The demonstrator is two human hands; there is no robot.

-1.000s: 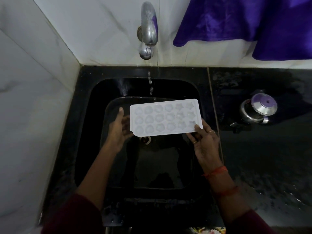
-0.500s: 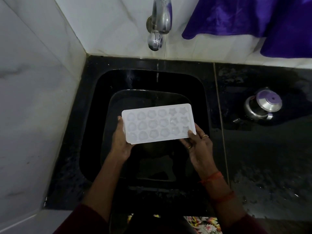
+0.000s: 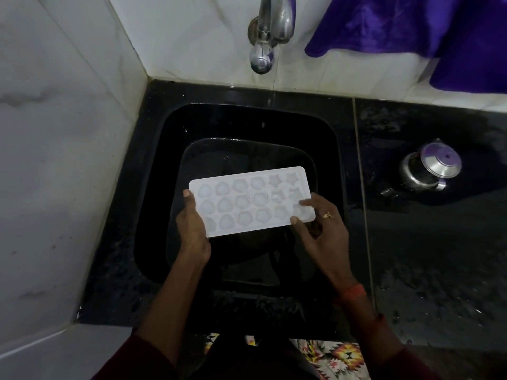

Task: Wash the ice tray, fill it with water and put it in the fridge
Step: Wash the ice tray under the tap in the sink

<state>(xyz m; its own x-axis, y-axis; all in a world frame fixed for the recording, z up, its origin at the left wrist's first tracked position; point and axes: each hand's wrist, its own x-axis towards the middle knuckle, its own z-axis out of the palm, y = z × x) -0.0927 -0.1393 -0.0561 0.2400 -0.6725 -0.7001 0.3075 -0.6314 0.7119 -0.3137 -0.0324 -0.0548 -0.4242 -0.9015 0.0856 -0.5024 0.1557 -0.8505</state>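
Note:
A white ice tray (image 3: 251,200) with shaped moulds is held level over the black sink (image 3: 153,204). My left hand (image 3: 192,229) grips its left end, thumb on the top edge. My right hand (image 3: 319,231) holds its right end, with fingers lying over the corner moulds and the thumb at the near edge. A steel tap (image 3: 267,31) juts from the tiled wall above the sink. I see no stream of water falling from it.
A steel lidded pot (image 3: 429,168) stands on the wet black counter (image 3: 439,256) to the right. A purple cloth (image 3: 428,34) hangs over the back wall. White marble walls (image 3: 63,149) close the left side and the back.
The tray has come away from the tap toward me and sits lower in view. The drops seen falling from the tap earlier are gone. My right fingers now lie over the tray's corner.

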